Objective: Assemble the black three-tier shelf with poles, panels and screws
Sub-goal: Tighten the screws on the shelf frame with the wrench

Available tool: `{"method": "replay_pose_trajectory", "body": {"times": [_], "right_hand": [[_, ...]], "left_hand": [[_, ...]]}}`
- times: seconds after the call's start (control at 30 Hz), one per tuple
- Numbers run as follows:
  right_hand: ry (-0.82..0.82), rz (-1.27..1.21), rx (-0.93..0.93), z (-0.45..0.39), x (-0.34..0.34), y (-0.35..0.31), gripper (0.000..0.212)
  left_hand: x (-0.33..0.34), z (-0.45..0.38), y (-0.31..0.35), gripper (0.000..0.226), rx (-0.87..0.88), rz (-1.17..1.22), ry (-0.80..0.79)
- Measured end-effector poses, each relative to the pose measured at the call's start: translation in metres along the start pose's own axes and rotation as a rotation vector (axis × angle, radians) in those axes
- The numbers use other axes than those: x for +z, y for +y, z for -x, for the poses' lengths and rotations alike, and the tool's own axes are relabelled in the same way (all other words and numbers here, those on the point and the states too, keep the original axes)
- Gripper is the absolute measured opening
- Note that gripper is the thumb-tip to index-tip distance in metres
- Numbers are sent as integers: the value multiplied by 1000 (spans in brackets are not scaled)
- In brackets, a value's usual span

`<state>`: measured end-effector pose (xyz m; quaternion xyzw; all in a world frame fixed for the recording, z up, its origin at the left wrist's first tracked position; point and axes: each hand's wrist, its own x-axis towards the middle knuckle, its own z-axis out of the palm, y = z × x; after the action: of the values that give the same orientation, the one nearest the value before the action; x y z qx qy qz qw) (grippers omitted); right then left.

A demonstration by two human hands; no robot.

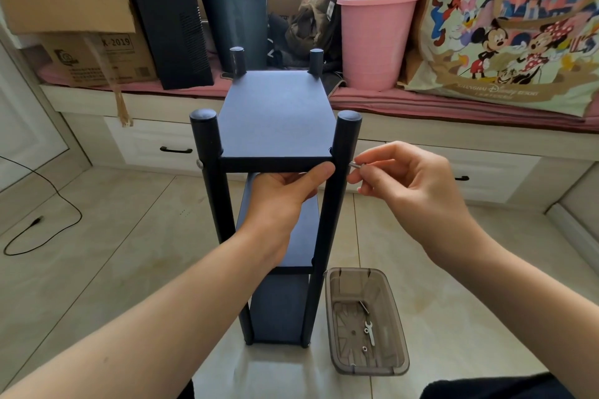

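Head view, right hand (398, 181): fingertips pinch a small metal screw (355, 165) at the near right pole (337, 191), level with the top panel (275, 120).
Left hand (285, 191): cups the panel's front edge from beneath, thumb on its face.
Shelf: upright on the floor, three tiers in.
Handling: likely light, rigid; screw slippery, easily dropped.
Tray (402, 347): spare hardware, beside the shelf's foot.

"X-2019" on cardboard box (97, 52); "SHANGHAI Disney" on bag (505, 42)

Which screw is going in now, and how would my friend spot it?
Find the black shelf standing on the floor, then its near right pole. The screw is the little silver pin pinched by the right hand beside the top panel, unlike the loose bits in the tray.
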<state>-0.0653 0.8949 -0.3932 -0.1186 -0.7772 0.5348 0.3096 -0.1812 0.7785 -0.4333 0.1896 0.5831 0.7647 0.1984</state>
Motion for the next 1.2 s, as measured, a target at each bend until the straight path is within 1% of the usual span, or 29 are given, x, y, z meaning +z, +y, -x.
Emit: {"method": "replay_pose_trajectory", "body": {"times": [0.07,0.1,0.23,0.3,0.43,0.6,0.67,0.87,0.93,1.03,1.07,1.13,1.2], "right_hand": [[-13,-49,29,0,-1,-1,9],[-18,-35,18,1,-1,-1,9],[6,198,-121,3,2,1,11],[23,232,-148,4,3,1,12],[17,184,-112,2,2,1,14],[-16,-23,10,-1,-1,0,10],[-13,5,0,0,-2,0,9],[15,216,-135,3,1,1,12],[13,192,-111,2,1,1,11],[0,49,-19,-1,-1,-1,11],[-5,35,-12,-1,-1,-1,11],[-10,67,-37,-1,-1,-1,11],[-3,150,-91,0,0,0,10]], "left_hand": [[0,0,0,30,-11,0,5],[0,-1,0,28,-15,-2,11],[1,-1,0,26,-19,-1,17],[1,0,0,28,-18,3,12],[1,0,1,27,-11,0,5],[0,0,0,31,-16,4,11],[0,0,0,32,-14,9,5],[1,0,-1,35,0,5,-5],[0,0,-1,36,-3,3,1],[0,-1,-1,32,-8,9,7],[0,-1,-1,32,-12,12,9],[0,0,-1,30,-16,17,11],[0,0,-1,31,-17,22,4]]}}
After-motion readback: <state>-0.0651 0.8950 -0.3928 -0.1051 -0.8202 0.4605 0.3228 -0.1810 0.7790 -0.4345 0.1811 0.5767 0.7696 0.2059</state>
